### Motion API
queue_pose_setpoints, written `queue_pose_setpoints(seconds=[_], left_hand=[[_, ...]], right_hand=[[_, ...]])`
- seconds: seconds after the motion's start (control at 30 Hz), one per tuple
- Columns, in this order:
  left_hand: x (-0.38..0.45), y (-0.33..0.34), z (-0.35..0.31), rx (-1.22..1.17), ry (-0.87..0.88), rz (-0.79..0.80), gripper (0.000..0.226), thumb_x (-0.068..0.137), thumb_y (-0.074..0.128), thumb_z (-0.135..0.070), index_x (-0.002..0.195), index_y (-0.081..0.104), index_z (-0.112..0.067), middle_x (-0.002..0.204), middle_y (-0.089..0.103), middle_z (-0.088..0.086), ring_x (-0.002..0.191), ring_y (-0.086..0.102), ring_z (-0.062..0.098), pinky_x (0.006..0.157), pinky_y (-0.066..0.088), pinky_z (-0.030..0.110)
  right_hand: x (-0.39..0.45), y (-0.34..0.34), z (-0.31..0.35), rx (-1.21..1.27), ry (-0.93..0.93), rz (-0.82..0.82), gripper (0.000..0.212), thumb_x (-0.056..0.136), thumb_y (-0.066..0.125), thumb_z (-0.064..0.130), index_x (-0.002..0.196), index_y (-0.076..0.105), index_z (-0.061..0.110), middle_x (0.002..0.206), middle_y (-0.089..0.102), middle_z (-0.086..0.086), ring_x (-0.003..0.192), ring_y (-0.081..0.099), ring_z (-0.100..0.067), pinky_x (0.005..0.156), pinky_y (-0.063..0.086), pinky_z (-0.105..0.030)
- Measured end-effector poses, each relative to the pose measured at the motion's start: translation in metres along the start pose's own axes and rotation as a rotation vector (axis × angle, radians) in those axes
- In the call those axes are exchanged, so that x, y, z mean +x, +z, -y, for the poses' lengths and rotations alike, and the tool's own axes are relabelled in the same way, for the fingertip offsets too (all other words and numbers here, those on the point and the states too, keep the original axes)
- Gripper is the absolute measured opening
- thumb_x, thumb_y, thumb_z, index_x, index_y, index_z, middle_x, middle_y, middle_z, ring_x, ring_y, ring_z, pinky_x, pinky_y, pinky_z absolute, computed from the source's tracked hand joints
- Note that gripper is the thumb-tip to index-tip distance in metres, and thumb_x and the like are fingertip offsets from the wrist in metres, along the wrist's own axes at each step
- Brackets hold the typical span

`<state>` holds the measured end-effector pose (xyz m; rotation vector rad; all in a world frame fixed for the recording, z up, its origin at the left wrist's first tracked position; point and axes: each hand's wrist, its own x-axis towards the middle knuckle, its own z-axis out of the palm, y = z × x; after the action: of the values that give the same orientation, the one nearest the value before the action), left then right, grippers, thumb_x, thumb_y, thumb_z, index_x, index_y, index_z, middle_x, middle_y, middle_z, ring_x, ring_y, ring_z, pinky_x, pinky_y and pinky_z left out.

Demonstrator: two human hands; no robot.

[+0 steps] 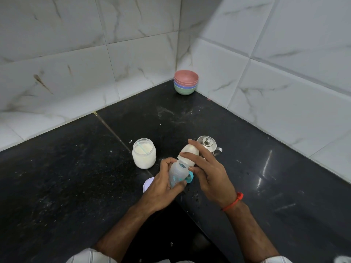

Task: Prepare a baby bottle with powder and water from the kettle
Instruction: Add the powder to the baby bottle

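Observation:
A clear baby bottle (177,172) is held tilted above the black counter (76,186). It has a teal ring (190,176) at its near end and a white rounded part (190,153) at its far end. My left hand (161,186) grips the clear body from the left. My right hand (208,168) curls round the white part, thumb by the teal ring. An open glass jar of white powder (144,154) with a pale scoop handle in it stands to the left. A small steel kettle (208,145) with its lid on stands just behind my right hand.
The jar's pale lid (148,184) lies on the counter, partly hidden under my left hand. Stacked coloured bowls (186,82) sit in the tiled corner. Spilled powder specks dot the counter (171,112). Tiled walls close in behind and to the right.

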<state>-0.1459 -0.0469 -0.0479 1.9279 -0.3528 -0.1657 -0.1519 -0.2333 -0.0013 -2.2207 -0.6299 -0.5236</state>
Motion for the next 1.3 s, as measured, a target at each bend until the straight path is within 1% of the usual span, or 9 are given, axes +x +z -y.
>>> queue_pose_setpoints(seconds=[0.2,0.33,0.53,0.77,0.9,1.03,1.13,1.23,1.3], left_hand=[[0.002,0.000,0.000,-0.012,0.000,-0.008,0.057,0.091,0.074,-0.020,0.131,0.035,-0.031,0.129,0.055,-0.018,0.116,0.061,0.003,0.091,0.060,0.033],[0.004,0.002,0.000,-0.008,0.007,-0.013,0.058,0.090,0.074,-0.019,0.133,0.035,-0.027,0.129,0.056,-0.016,0.115,0.061,0.002,0.092,0.058,0.034],[0.004,0.002,-0.004,-0.052,0.015,-0.016,0.059,0.087,0.072,-0.027,0.132,0.034,-0.027,0.124,0.057,-0.025,0.113,0.062,0.002,0.091,0.059,0.034],[0.006,0.001,-0.006,-0.069,0.010,-0.013,0.058,0.089,0.073,-0.026,0.132,0.035,-0.029,0.129,0.057,-0.017,0.115,0.063,0.005,0.091,0.061,0.037],[0.006,0.000,-0.009,-0.056,0.005,-0.017,0.057,0.087,0.072,-0.029,0.131,0.035,-0.029,0.127,0.057,-0.018,0.115,0.062,0.004,0.091,0.060,0.038],[0.006,0.000,-0.008,-0.039,0.002,-0.010,0.057,0.088,0.072,-0.027,0.131,0.035,-0.031,0.129,0.056,-0.014,0.115,0.063,0.007,0.090,0.060,0.039],[0.005,0.000,-0.009,-0.033,0.010,-0.011,0.055,0.088,0.072,-0.025,0.129,0.035,-0.031,0.128,0.056,-0.014,0.115,0.061,0.005,0.090,0.060,0.035],[0.004,0.000,-0.011,-0.042,0.001,-0.008,0.058,0.087,0.072,-0.027,0.132,0.034,-0.029,0.130,0.055,-0.014,0.115,0.061,0.002,0.091,0.060,0.035],[0.002,0.000,-0.012,-0.038,-0.002,-0.010,0.058,0.086,0.071,-0.029,0.131,0.035,-0.029,0.129,0.055,-0.015,0.114,0.061,0.001,0.091,0.060,0.034]], right_hand=[[0.001,-0.002,0.005,0.029,0.024,-0.025,0.050,0.089,0.065,-0.019,0.127,0.069,0.013,0.156,0.047,-0.010,0.147,0.042,-0.010,0.110,0.041,-0.013],[0.001,-0.001,0.006,0.006,0.005,-0.050,0.043,0.088,0.067,-0.017,0.122,0.073,0.009,0.154,0.050,-0.013,0.146,0.042,-0.010,0.113,0.043,-0.019],[0.002,-0.003,0.008,0.036,0.039,-0.083,0.048,0.086,0.068,-0.020,0.121,0.073,0.013,0.154,0.051,-0.008,0.144,0.048,-0.013,0.109,0.047,-0.019],[0.005,-0.005,0.011,0.056,0.024,-0.082,0.049,0.085,0.067,-0.022,0.119,0.073,0.012,0.153,0.052,-0.008,0.145,0.045,-0.008,0.109,0.045,-0.016],[0.005,-0.003,0.009,0.039,0.041,-0.137,0.049,0.085,0.066,-0.024,0.119,0.073,0.010,0.153,0.053,-0.009,0.142,0.051,-0.019,0.111,0.048,-0.029],[0.005,-0.003,0.011,0.062,0.047,-0.091,0.053,0.085,0.066,-0.024,0.122,0.072,0.013,0.153,0.051,-0.007,0.145,0.043,-0.003,0.111,0.042,-0.016],[0.003,-0.001,0.011,0.063,0.050,-0.151,0.052,0.084,0.067,-0.025,0.121,0.072,0.013,0.152,0.053,-0.007,0.143,0.049,-0.013,0.112,0.044,-0.023],[0.002,-0.002,0.013,0.069,0.044,-0.102,0.054,0.085,0.067,-0.024,0.121,0.072,0.015,0.154,0.051,-0.006,0.145,0.046,-0.010,0.111,0.044,-0.019],[0.000,-0.001,0.013,0.060,0.042,-0.124,0.053,0.084,0.066,-0.025,0.120,0.073,0.013,0.154,0.052,-0.007,0.144,0.048,-0.014,0.111,0.046,-0.023]])
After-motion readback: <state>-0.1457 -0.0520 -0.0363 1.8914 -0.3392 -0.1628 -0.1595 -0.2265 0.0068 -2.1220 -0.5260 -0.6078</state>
